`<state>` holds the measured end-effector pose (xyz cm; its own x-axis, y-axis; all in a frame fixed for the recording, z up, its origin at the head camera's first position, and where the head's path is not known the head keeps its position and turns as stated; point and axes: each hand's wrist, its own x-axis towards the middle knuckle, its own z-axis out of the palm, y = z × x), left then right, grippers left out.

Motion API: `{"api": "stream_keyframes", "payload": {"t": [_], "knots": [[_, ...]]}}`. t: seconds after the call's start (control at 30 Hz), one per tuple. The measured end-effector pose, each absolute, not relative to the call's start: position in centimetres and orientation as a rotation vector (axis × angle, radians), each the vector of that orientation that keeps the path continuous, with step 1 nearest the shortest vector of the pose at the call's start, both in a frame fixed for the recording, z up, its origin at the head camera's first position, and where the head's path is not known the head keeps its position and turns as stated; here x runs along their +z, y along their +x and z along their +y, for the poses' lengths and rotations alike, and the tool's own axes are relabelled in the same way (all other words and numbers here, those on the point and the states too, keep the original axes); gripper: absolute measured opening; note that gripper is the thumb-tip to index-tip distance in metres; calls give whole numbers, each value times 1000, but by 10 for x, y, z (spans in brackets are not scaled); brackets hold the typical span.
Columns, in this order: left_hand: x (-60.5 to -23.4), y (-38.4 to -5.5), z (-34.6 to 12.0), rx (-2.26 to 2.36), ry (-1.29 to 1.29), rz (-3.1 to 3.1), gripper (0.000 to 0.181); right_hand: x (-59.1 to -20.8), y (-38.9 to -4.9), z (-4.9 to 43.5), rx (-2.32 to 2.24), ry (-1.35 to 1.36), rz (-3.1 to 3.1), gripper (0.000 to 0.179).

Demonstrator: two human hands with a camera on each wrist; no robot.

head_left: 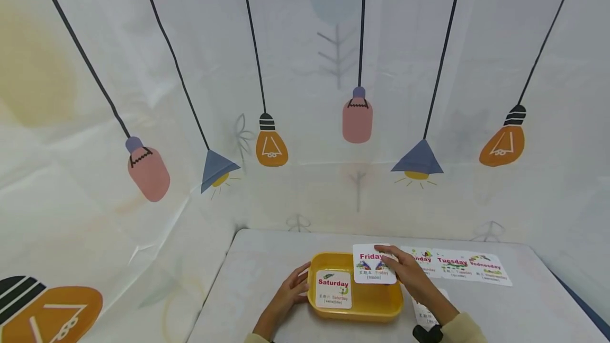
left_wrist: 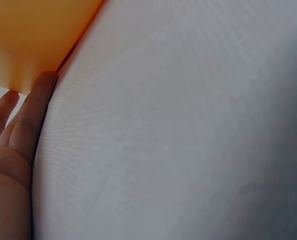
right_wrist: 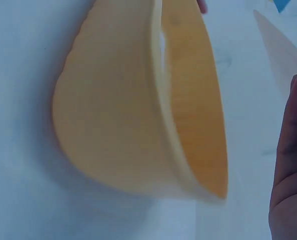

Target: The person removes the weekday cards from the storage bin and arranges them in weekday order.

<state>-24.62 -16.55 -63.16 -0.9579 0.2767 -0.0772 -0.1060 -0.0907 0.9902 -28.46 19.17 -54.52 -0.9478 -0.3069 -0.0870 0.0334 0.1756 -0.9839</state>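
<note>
A yellow plastic tray [head_left: 376,301] stands on the table. My left hand [head_left: 288,291] touches its left side, with the fingers extended against the wall, as the left wrist view also shows. Inside the tray's left part lies a white "Saturday" card [head_left: 333,298]. My right hand [head_left: 411,273] pinches a white "Friday" card [head_left: 374,275] by its right side, over the back right part of the tray. In the right wrist view the card [right_wrist: 278,52] appears apart from the tray's rim [right_wrist: 161,110], at its edge by the fingers.
To the right of the tray, a row of white cards lies on the table [head_left: 486,311]: "Tuesday" [head_left: 451,270], "Wednesday" [head_left: 488,274] and one partly hidden by my right hand. Another white card [head_left: 423,315] lies partly beneath my right forearm. Behind stands a wall [head_left: 305,189] printed with lamps.
</note>
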Motion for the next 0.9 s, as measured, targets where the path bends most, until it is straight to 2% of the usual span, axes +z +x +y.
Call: {"api": "stream_keyframes", "payload": {"t": [0.13,0.53,0.9], "knots": [[-630,-248,-162,2129,194,1925,62,-547,-277,216,-1801,-212,2274,59],[-632,-249,-157,2129,180,1921,63,-563,-251,297,-1643,129,2435,67],[-629,-248,-165,2112,221,1955,64,-569,-250,356,-1683,314,2453,59]]}}
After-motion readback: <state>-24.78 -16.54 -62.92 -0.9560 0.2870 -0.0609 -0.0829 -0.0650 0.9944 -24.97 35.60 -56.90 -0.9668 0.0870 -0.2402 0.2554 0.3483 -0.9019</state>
